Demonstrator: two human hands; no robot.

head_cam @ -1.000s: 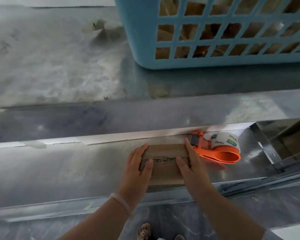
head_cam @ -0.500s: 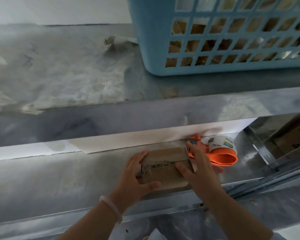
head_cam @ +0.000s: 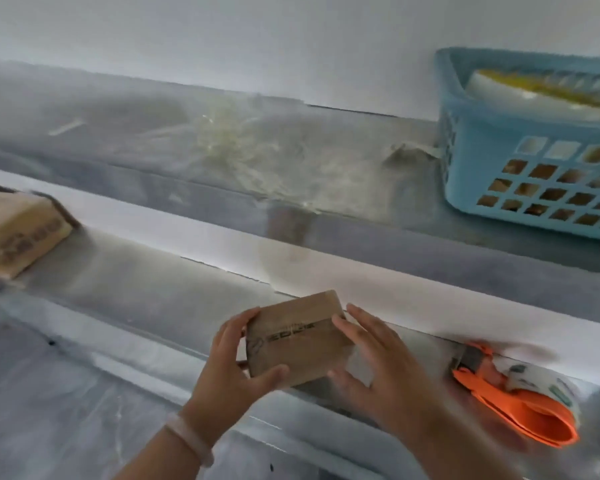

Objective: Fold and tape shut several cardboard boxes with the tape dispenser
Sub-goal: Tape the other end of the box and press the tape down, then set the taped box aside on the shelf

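Note:
A small brown cardboard box (head_cam: 293, 336), closed with a strip of tape across its top, is held above the lower metal shelf (head_cam: 136, 299). My left hand (head_cam: 234, 372) grips its left side, thumb curled over the near edge. My right hand (head_cam: 378, 368) is beside the box's right edge with fingers spread and straight; whether it touches the box is unclear. The orange tape dispenser (head_cam: 513, 396) with its clear roll lies on the shelf to the right of my right hand, untouched.
A stack of brown cardboard (head_cam: 18, 230) sits at the far left of the lower shelf. On the upper shelf a blue plastic basket (head_cam: 492, 147) holds brown boxes and a white roll. Crumpled clear film (head_cam: 229, 140) lies in the middle of the upper shelf.
The box has been lifted off the shelf and carried left, away from the dispenser. My right hand's fingers have come off the box top. The camera has swung up and to the left.

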